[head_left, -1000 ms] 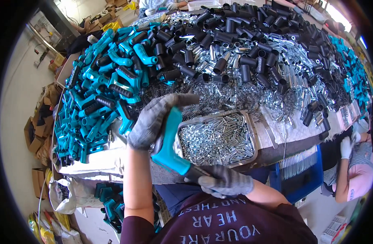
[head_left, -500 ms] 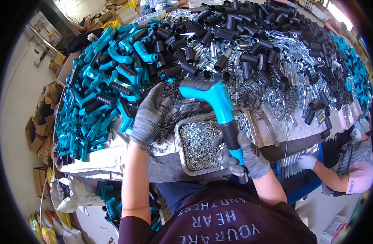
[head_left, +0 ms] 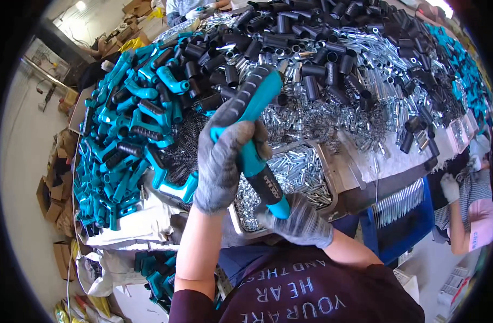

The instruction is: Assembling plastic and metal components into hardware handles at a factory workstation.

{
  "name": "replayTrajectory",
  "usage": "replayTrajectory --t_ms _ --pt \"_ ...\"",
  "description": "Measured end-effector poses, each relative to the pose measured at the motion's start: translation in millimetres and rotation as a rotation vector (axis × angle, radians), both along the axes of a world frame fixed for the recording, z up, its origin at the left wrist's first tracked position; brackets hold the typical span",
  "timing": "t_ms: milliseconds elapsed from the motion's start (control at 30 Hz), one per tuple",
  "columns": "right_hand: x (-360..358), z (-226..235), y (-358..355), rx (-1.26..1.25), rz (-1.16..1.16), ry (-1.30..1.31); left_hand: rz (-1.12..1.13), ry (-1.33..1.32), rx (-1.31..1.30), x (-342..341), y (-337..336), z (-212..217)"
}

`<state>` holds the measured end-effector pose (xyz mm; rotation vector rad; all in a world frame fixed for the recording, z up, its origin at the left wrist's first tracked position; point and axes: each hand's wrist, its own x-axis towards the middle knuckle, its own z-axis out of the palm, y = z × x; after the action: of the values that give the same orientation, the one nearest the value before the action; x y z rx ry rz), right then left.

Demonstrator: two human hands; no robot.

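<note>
So my left hand point(head_left: 219, 169) is wrapped round the bend of this teal tool body point(head_left: 252, 160), thumb and fingers closed on it, ridged black grip angled up and away from me. It's hanging over the metal tray point(head_left: 324, 167) at the tabletop's point(head_left: 359, 196) near edge. My right hand point(head_left: 301, 222) is at the lower end, by the teal tip point(head_left: 279, 208) just past the black sleeve point(head_left: 267, 184); those fingers are partly hidden, so can't tell how tight they are.

Looks like a fitting or checking step to me. If so, I'd let the left do the clamping, keep sleeve and tip in one line, and push or twist straight along it, no sideways levering. Stay clear of the springs point(head_left: 182, 142) beside the tray, and of the teal housings point(head_left: 114, 161) heaped at the tabletop's left edge; they'd snag easily, I reckon.
</note>
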<state>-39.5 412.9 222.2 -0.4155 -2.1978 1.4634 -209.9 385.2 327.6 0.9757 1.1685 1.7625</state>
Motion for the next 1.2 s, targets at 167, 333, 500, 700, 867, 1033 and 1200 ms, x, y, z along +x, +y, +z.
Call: replayTrajectory --t_ms 167,333,500,700,867,1033,1200 --pt "28.6 25.7 34.3 -0.259 -0.005 -0.045 -0.131 0.136 -0.143 -56.1 47.4 -20.4" --pt "48.8 -16.2 62.2 -0.882 0.065 0.589 0.433 1.434 -0.710 -105.6 129.1 -63.7" --pt "64.6 -17.1 61.5 -0.518 -0.238 0.356 0.487 1.565 -1.017 -109.8 173.7 -86.3" --pt "55.4 -7.0 54.6 -0.427 -0.277 0.278 0.443 1.427 -1.161 -115.1 178.8 -85.3" --pt "43.4 4.8 35.7 -0.540 -0.198 0.297 0.366 1.505 -1.144 -111.4 176.1 -86.8" --pt "52.1 6.5 29.7 -0.551 -0.125 0.282 0.532 1.519 -0.928 -118.6 150.3 -97.9" --pt "77.7 6.7 42.8 -0.384 -0.313 0.209 0.402 1.105 -0.083 -69.0 73.8 -65.8"
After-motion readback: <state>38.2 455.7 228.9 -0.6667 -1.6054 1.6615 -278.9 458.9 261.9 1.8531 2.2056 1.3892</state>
